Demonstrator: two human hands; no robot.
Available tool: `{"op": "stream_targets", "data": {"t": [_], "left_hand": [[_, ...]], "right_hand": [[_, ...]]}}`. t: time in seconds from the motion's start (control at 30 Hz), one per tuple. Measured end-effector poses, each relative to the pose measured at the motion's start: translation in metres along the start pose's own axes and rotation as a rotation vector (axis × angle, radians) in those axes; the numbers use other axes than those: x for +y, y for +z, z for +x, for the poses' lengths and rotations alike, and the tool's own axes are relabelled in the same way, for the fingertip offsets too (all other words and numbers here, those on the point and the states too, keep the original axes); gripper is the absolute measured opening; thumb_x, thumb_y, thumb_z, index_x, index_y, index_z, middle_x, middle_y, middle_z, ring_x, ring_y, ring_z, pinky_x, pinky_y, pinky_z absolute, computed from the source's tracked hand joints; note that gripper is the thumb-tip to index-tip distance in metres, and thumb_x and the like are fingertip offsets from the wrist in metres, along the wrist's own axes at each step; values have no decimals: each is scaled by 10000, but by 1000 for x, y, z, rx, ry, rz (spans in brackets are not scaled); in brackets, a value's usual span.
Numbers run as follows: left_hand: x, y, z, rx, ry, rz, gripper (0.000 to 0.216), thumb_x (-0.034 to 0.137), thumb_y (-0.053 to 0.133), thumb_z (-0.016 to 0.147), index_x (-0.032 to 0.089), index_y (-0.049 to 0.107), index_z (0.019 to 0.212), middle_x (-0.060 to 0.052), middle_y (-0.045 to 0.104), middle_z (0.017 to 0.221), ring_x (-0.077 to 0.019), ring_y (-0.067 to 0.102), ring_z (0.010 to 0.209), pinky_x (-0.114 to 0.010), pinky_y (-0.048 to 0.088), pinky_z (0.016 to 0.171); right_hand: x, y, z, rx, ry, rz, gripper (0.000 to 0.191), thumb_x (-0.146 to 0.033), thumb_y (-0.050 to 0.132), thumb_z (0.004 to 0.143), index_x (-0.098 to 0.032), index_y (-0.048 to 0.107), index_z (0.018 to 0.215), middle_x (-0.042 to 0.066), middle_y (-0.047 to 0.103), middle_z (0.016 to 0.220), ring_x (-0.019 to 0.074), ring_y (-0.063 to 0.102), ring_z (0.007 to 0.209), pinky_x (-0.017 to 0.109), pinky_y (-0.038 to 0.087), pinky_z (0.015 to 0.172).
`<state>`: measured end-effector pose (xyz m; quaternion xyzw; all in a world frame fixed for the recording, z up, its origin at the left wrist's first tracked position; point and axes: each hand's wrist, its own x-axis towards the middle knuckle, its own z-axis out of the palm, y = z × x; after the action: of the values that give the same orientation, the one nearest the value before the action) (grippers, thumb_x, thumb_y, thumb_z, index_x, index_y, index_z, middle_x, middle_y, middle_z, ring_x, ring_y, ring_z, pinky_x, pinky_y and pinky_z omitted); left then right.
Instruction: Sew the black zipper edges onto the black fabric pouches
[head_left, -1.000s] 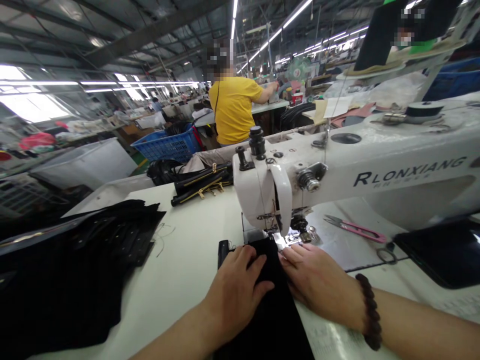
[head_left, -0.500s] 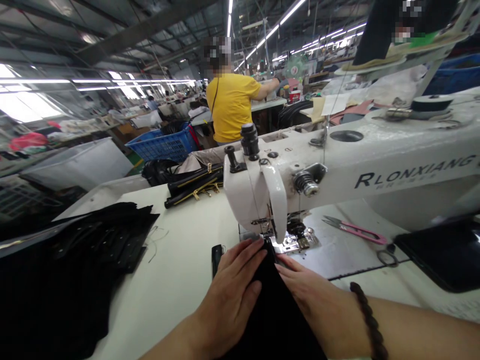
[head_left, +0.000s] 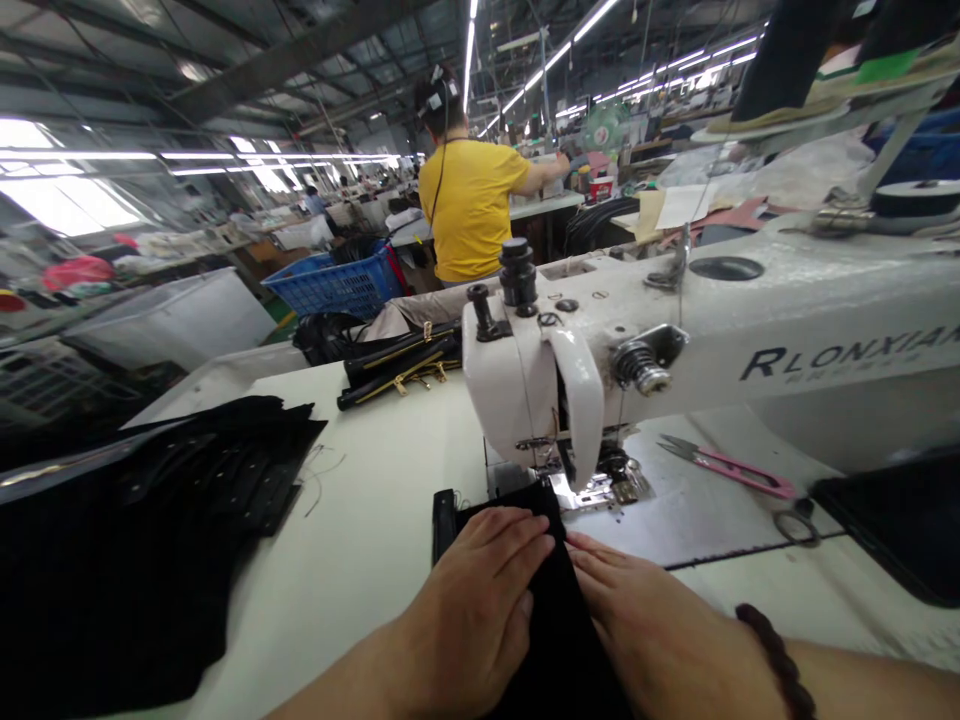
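Observation:
A strip of black fabric (head_left: 574, 640) runs from the bottom of the view up to the needle area of a white sewing machine (head_left: 506, 390). My left hand (head_left: 476, 590) lies flat on the fabric, fingers stretched out and close together, its tips a little short of the presser foot. Along the fabric's right edge rests my right hand (head_left: 660, 620), fingers extended and touching the cloth; its thumb is hidden. A shiny metal guide (head_left: 600, 488) sits just beyond the right fingertips. At the fabric's upper left is a small black piece (head_left: 443, 520) with loose threads by it.
Pink-handled thread snips (head_left: 742, 472) lie on the machine bed, beside a dark flat object (head_left: 900, 535). Stacked black fabric pieces (head_left: 112, 580) cover the left side. Black zippered pieces (head_left: 401, 375) lie behind the machine head. A person in a yellow shirt (head_left: 472, 210) works beyond.
My left hand has slid back from the presser foot, so more of the fabric's far end shows. My right hand has also drawn back slightly. The whole view has shifted a little.

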<state>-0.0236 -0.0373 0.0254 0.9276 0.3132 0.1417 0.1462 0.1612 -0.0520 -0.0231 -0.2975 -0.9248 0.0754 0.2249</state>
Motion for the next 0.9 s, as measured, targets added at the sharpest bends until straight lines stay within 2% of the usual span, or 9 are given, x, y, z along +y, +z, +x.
{"op": "stream_targets", "data": {"t": [0.23,0.5,0.73,0.83,0.9], "left_hand": [[5,2,3,-2,-17,25,442,118,365,754,90,449,1188,-137,486,1224,-252,413,1135,-471,334,969],[5,2,4,-40,-22,66,448,120,382,752,80,450,1193,-135,472,1248,-258,407,1146,-465,330,975],[-4,-5,9,-57,-15,53,453,124,373,761,82,445,1206,-137,460,1260,-244,385,1174,-457,327,985],[6,-3,1,-68,-17,86,473,130,374,758,73,422,1226,-150,431,1284,-253,340,1214,-464,313,991],[19,7,-10,-33,7,115,500,188,408,752,49,400,1232,-184,403,1296,-291,318,1224,-492,312,977]], "right_hand": [[-3,4,-3,3,70,-25,255,-82,441,782,-191,588,961,75,611,949,216,552,923,373,411,905],[-4,-13,1,-38,55,-4,280,-77,411,766,-171,574,973,81,613,950,198,530,953,347,404,906],[0,-16,5,-83,-2,-63,289,-78,406,743,-172,602,933,89,592,1011,203,496,1014,377,379,933],[-4,-18,0,-97,-11,-88,284,-71,414,736,-159,612,920,102,589,1021,216,478,1041,411,361,944],[-11,-22,-8,-98,-18,-116,248,-79,442,729,-130,626,887,126,599,994,242,470,1049,434,363,935]]}}
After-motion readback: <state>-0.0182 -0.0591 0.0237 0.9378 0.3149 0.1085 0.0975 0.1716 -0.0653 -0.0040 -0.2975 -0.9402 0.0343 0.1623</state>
